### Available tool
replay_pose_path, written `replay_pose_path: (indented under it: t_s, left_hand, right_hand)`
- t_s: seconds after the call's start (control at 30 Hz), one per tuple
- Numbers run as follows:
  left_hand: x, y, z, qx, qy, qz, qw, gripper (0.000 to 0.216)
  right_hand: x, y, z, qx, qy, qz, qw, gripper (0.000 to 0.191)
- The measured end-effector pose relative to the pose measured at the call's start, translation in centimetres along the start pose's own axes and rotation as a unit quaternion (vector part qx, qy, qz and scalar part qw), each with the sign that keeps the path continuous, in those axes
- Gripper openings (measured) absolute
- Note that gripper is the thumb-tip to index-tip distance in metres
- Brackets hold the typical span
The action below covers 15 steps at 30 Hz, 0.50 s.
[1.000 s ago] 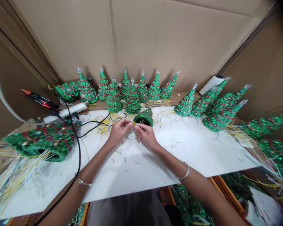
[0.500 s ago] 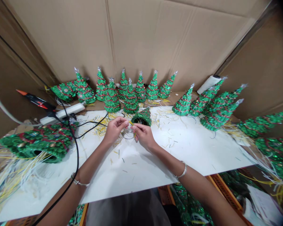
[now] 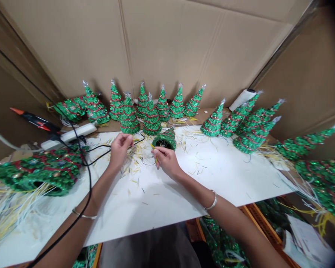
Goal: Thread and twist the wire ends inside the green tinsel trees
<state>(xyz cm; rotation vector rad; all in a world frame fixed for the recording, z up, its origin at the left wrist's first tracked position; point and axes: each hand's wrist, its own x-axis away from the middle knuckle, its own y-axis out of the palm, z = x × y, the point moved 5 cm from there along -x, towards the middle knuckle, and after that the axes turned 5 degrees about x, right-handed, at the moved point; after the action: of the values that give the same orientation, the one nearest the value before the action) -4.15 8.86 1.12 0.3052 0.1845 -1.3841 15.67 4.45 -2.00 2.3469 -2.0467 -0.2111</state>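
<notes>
A small green Christmas tree (image 3: 171, 134) lies on its side on the white sheet, its hollow base facing me and pale wires showing inside. Just in front of that opening, my right hand (image 3: 167, 160) pinches a thin yellow wire (image 3: 153, 146) between thumb and fingers. A dark thin wire loops out to the left beneath it. My left hand (image 3: 120, 149) is apart from the right, over the scattered clippings. Its thumb and fingers are pressed together; whatever they may hold is too small to make out.
Several small decorated trees (image 3: 152, 118) stand along the cardboard wall. A larger tree (image 3: 39, 169) lies at left with trailing wires. Beside a white power strip (image 3: 68, 136) is a black-and-orange tool (image 3: 35, 121). A black cable (image 3: 89, 178) crosses my left forearm. Orange crates (image 3: 264, 223) sit below.
My left hand has moved left, away from the right hand, which keeps its pinch on the yellow wire near the tree's base. The view has shifted slightly.
</notes>
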Motion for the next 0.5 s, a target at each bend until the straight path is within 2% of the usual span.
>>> replay_pose_path:
  t_s: [0.13, 0.23, 0.37, 0.5]
  left_hand:
    - [1.0, 1.4, -0.3, -0.093, 0.011, -0.054, 0.994, 0.023]
    - [1.9, 2.1, 1.1, -0.162, 0.087, -0.066, 0.981, 0.025]
    - [3.5, 3.6, 3.3, -0.244, 0.220, -0.135, 0.935, 0.023]
    - [4.7, 4.5, 3.4, -0.325, 0.302, -0.157, 0.882, 0.028]
  right_hand:
    - [-0.1, 0.1, 0.2, 0.002, 0.000, -0.002, 1.000, 0.030]
    - [-0.1, 0.1, 0.3, 0.007, 0.002, -0.001, 1.000, 0.031]
    - [-0.2, 0.0, 0.4, -0.001, 0.000, 0.001, 1.000, 0.032]
    - [-0.2, -0.1, 0.4, -0.013, 0.005, 0.007, 1.000, 0.034]
